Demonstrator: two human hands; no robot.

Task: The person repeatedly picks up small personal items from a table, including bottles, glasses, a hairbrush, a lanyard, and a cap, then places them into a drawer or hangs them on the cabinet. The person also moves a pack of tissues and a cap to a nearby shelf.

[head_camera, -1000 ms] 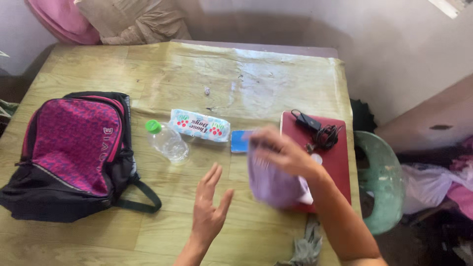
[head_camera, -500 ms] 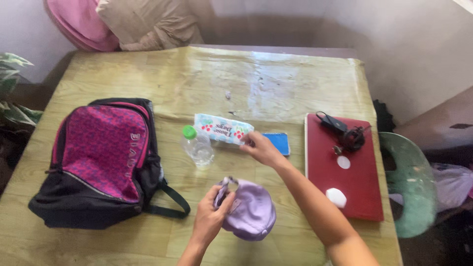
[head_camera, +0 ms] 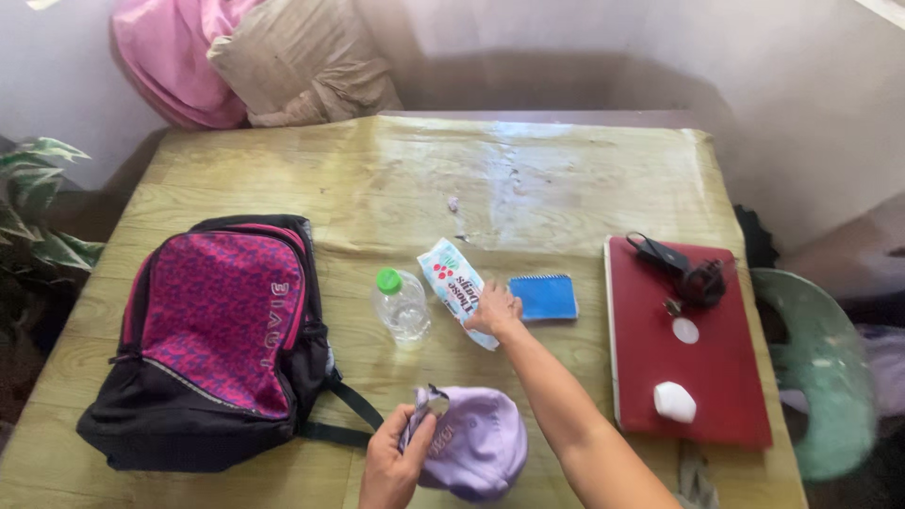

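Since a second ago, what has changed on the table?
The purple cap passed from the right hand to the left hand, which now grips it at the near edge. The right hand reached forward and took hold of the tissue pack, turning it from lying crosswise to slanted. The backpack, bottle, notebook and laptop lie as before.

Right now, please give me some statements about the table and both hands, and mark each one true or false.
1. The left hand holds the lilac cap. True.
2. The right hand rests on the blue notebook. False: it grips the white tissue pack; the notebook lies beside it.
3. The bottle has a red lid. False: the lid is green.
4. A black charger lies on the red laptop. True.
5. The backpack lies right of the bottle. False: left.
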